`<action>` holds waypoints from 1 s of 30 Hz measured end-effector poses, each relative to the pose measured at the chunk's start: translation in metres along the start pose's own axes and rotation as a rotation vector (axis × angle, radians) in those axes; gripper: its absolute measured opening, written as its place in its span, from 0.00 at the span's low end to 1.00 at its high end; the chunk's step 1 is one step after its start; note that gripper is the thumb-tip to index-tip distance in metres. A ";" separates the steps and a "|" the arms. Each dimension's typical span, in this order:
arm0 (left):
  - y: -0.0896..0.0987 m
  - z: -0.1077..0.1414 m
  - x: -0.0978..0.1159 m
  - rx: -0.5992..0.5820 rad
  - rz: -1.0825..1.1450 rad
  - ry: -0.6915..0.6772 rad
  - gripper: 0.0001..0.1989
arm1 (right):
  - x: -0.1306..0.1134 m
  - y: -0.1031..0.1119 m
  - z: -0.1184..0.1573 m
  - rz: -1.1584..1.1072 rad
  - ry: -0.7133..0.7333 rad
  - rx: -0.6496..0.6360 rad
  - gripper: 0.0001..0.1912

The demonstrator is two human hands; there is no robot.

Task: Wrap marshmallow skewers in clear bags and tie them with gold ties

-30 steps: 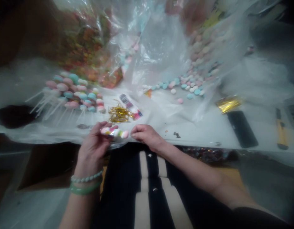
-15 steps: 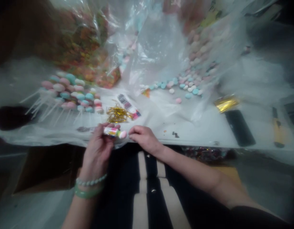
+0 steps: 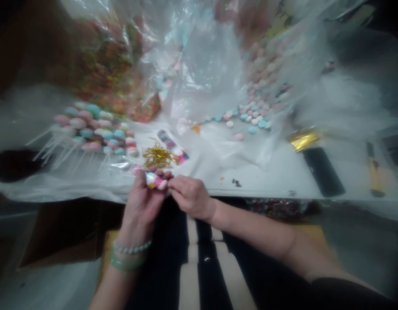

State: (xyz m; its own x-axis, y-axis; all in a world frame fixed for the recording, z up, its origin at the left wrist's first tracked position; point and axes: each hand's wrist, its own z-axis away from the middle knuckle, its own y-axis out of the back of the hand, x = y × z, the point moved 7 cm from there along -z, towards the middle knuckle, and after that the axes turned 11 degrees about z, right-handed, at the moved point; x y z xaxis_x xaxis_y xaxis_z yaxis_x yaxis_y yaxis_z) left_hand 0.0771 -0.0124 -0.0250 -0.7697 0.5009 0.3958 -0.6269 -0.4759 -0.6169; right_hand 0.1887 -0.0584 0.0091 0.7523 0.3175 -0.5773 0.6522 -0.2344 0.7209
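In my left hand (image 3: 145,196) lies a small candy pack (image 3: 155,181) in clear, printed wrapping, pinched between thumb and fingers. Pink candy shows at its right end, and shiny clear film (image 3: 121,165) sticks out on the left. My right hand (image 3: 192,196) is closed in a pinch at the pack's right end; what its fingertips grip is hidden. Just beyond my left hand is a heap of gold twist ties (image 3: 158,156). A printed wrapper strip (image 3: 173,146) lies beside the ties. Pastel marshmallow lollipops (image 3: 92,129) with white sticks are piled to the left.
Bags of orange-red gummies (image 3: 121,77) stand at the back left. Loose pastel candies (image 3: 255,116) spill from clear plastic at the back right. On the right lie gold foil (image 3: 303,138), a black phone (image 3: 324,171) and a yellow utility knife (image 3: 376,174). The table's front edge (image 3: 266,194) is close.
My right hand has moved left and my left hand slightly right, so they now meet at the candy pack's right end. The pack has turned a little in my left fingers.
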 end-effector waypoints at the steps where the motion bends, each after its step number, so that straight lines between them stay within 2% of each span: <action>1: 0.002 -0.001 0.001 0.012 -0.002 -0.002 0.22 | 0.003 0.000 0.000 -0.048 -0.031 -0.023 0.10; 5: 0.006 -0.007 0.008 0.031 0.009 -0.045 0.22 | 0.011 -0.002 0.003 -0.151 -0.141 -0.136 0.07; 10: 0.010 -0.013 0.015 0.024 -0.014 -0.088 0.20 | 0.010 -0.009 0.002 -0.171 -0.192 -0.252 0.07; 16: 0.013 -0.014 0.021 -0.024 -0.071 -0.114 0.15 | 0.018 -0.014 0.000 -0.191 -0.300 -0.298 0.07; 19: 0.010 -0.012 0.015 -0.050 -0.068 -0.096 0.15 | 0.015 -0.014 -0.001 -0.160 -0.276 -0.306 0.07; 23: 0.007 -0.010 0.005 -0.019 -0.066 -0.053 0.15 | 0.007 -0.015 0.000 -0.055 -0.177 -0.319 0.07; 27: 0.003 -0.007 0.004 -0.013 -0.064 -0.069 0.17 | -0.002 -0.017 0.003 0.010 -0.081 -0.313 0.07; 30: 0.005 -0.007 0.004 -0.006 -0.059 -0.061 0.18 | -0.002 -0.019 0.003 0.014 -0.078 -0.320 0.07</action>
State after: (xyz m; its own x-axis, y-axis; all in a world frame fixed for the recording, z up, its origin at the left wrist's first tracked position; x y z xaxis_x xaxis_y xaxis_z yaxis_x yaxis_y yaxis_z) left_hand 0.0721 -0.0077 -0.0308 -0.7372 0.4829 0.4726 -0.6710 -0.4419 -0.5954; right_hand 0.1754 -0.0576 -0.0049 0.7738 0.2421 -0.5853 0.5886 0.0666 0.8057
